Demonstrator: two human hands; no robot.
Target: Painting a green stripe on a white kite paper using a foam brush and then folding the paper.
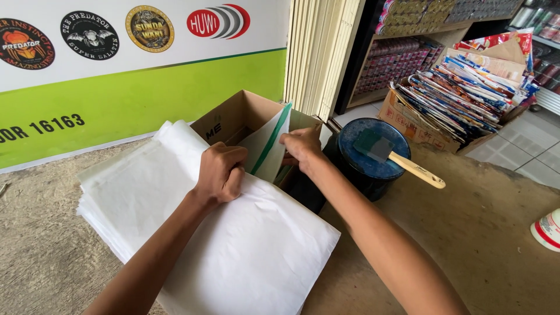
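A thick stack of white paper sheets (175, 227) lies on the rough brown floor in front of me. My left hand (221, 173) rests as a fist on the stack's far right edge, fingers curled over the paper. My right hand (301, 146) pinches a folded white sheet with a green edge (265, 146) and holds it upright over an open cardboard box (233, 119). The sheet's lower part dips into the box.
A dark round tin (367, 154) with a wooden-handled brush (402, 160) on its lid stands right of the box. A carton of colourful packets (461, 93) sits behind it, shelves of goods (402, 58) beyond. A green and white wall banner (116, 76) runs along the left. A white container (548, 230) shows at far right.
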